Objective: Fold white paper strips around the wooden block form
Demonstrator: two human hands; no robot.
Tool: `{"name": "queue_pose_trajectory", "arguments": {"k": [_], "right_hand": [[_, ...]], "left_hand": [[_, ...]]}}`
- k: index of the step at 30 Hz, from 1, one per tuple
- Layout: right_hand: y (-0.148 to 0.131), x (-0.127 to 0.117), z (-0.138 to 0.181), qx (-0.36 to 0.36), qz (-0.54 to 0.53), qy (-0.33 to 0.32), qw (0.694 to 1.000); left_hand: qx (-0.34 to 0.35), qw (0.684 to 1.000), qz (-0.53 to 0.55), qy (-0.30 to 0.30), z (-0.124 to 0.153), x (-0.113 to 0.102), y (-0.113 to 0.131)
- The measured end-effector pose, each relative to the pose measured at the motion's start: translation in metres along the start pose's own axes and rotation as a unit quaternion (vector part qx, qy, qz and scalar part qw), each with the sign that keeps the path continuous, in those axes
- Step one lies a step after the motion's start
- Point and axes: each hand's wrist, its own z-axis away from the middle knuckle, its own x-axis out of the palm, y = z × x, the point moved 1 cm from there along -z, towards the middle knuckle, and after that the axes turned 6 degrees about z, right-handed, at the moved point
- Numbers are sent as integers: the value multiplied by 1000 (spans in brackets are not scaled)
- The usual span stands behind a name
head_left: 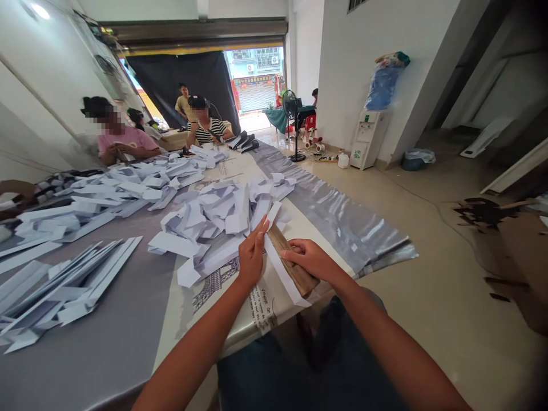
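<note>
In front of me a long white paper strip (280, 268) lies along the left side of a wooden block (287, 254), slanting towards the table's near edge. My left hand (252, 254) is at the strip's far end, its fingers together and closed on the paper. My right hand (310, 258) grips the block from the right, thumb on its top face; its other fingers are partly hidden. Just beyond my left hand is a loose heap of folded white paper pieces (214, 214). The block rests at the edge of a printed tablecloth (233, 322) with an Eiffel tower drawing.
Flat paper strips (81, 285) lie stacked at left, with a larger pile (137, 182) behind. Co-workers (124, 140) sit along the table's far side. A standing fan (291, 108) and a water dispenser (368, 134) stand on the floor beyond.
</note>
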Motion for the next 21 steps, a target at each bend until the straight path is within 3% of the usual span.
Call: {"name": "queue_pose_trajectory", "arguments": {"k": [4,7,10,17,21], "right_hand": [[4,1,-1,6,5,-18,1000],[4,-4,0,-3,62,-4,998],[5,-13,2,-13,78,-34,996],[13,-37,7,6,42,-137,990],[19,-41,7,25,-9,-165,986]], "left_hand": [[-112,988,85,70,-5,0,-12],[-181,968,168,34,-10,-2,-23],[-228,956,185,-19,-16,-8,-28],[-171,960,108,-194,-20,-15,-5],[-146,957,101,-230,-18,-11,3]]}}
